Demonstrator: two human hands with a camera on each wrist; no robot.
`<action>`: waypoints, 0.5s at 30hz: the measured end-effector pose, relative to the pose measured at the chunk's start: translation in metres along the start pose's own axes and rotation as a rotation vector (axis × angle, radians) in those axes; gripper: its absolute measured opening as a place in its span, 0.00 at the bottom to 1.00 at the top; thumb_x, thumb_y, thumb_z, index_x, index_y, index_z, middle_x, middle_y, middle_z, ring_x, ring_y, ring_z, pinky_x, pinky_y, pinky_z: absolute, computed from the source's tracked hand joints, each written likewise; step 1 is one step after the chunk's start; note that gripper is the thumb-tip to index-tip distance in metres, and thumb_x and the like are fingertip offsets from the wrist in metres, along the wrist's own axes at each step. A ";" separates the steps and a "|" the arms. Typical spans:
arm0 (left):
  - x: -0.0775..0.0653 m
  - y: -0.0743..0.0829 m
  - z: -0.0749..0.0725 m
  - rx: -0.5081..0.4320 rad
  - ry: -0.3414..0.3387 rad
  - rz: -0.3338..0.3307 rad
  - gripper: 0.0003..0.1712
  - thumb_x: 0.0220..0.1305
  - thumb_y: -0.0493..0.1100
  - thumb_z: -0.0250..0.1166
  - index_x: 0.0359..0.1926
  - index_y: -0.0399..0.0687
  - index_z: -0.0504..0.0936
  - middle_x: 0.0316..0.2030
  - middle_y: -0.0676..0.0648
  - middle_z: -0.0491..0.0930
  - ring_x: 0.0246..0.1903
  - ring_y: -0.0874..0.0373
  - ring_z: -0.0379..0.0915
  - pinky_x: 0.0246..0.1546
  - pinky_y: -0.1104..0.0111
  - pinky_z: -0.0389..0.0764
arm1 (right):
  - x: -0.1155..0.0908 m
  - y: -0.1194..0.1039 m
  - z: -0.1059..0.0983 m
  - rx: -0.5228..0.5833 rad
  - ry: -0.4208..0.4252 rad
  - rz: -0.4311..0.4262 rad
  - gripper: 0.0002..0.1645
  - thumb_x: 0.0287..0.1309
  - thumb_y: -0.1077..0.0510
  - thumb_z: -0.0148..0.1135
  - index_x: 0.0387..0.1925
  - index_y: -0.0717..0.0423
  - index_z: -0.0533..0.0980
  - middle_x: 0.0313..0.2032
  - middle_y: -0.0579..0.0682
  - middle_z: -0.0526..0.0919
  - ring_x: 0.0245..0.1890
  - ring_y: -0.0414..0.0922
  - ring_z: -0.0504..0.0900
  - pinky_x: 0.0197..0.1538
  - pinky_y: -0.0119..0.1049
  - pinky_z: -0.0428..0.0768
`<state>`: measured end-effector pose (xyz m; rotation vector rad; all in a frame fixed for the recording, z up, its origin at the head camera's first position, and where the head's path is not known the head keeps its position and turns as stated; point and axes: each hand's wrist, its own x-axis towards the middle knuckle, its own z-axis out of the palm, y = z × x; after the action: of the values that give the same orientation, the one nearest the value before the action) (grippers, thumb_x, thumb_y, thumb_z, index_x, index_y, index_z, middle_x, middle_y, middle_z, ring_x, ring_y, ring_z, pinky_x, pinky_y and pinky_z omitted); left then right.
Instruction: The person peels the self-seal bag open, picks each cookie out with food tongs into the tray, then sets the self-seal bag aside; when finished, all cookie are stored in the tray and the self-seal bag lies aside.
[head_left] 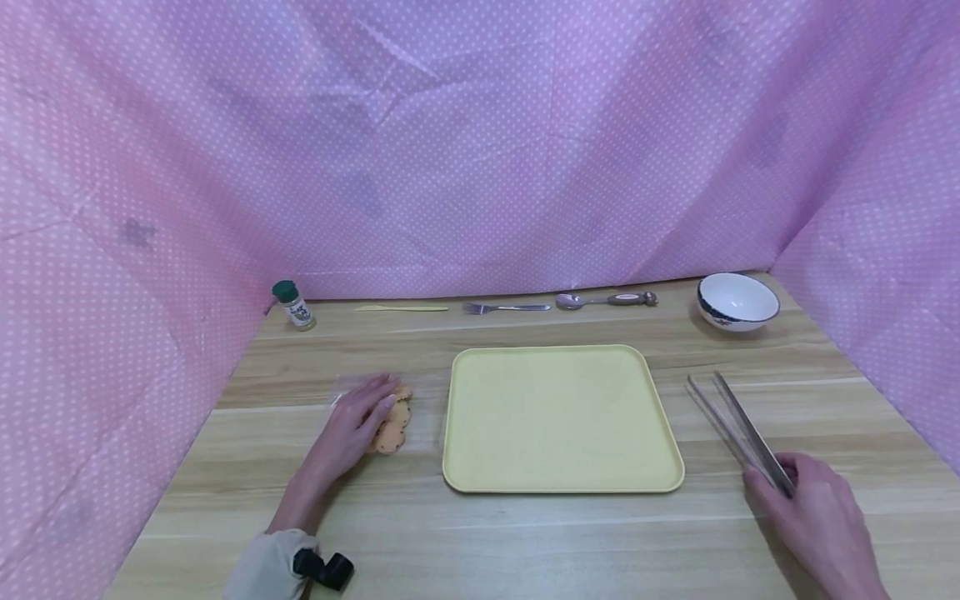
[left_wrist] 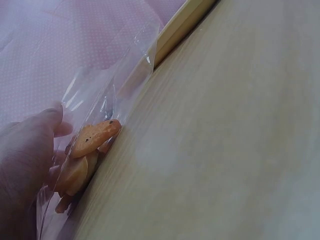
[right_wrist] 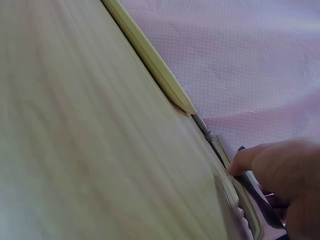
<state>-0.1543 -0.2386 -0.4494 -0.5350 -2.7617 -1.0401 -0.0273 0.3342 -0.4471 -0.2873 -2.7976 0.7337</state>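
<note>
In the head view my left hand (head_left: pixel 362 421) rests on the left part of a clear plastic bag of cookies (head_left: pixel 392 425), its fingers fairly straight. The left wrist view shows the orange-brown cookies (left_wrist: pixel 92 140) with dark specks inside the bag (left_wrist: pixel 132 67), and the left hand (left_wrist: pixel 27 155) right beside them. At the right, my right hand (head_left: pixel 821 517) holds metal tongs (head_left: pixel 750 433) between thumb and fingers. Their two arms stand slightly apart and point away from me. In the right wrist view the right hand (right_wrist: pixel 280 175) covers part of the tongs (right_wrist: pixel 262 202).
A pale yellow tray (head_left: pixel 562 421) lies between the hands. Along the back are a green-capped shaker (head_left: pixel 295 306), a thin pale-yellow utensil (head_left: pixel 401 308), a fork (head_left: pixel 506 308), a spoon (head_left: pixel 603 300) and a white bowl (head_left: pixel 738 300). Pink dotted cloth (head_left: pixel 480 150) surrounds the wooden table (head_left: pixel 450 550).
</note>
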 end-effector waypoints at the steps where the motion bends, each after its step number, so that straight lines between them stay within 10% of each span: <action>1: 0.000 0.000 0.000 0.001 0.001 0.001 0.25 0.83 0.49 0.53 0.70 0.41 0.77 0.71 0.35 0.69 0.72 0.37 0.61 0.71 0.38 0.56 | 0.000 -0.001 0.000 0.001 -0.001 0.007 0.29 0.66 0.52 0.68 0.52 0.77 0.75 0.40 0.74 0.81 0.39 0.69 0.80 0.35 0.61 0.76; 15: 0.000 0.000 0.000 0.012 -0.003 -0.006 0.27 0.83 0.52 0.52 0.71 0.42 0.76 0.72 0.35 0.69 0.72 0.36 0.61 0.71 0.36 0.56 | 0.002 -0.025 0.004 0.043 0.053 -0.081 0.28 0.66 0.56 0.69 0.55 0.75 0.71 0.44 0.76 0.80 0.44 0.73 0.78 0.44 0.67 0.74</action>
<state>-0.1548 -0.2388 -0.4495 -0.5270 -2.7725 -1.0236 -0.0340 0.3117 -0.4376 -0.1817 -2.7221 0.7544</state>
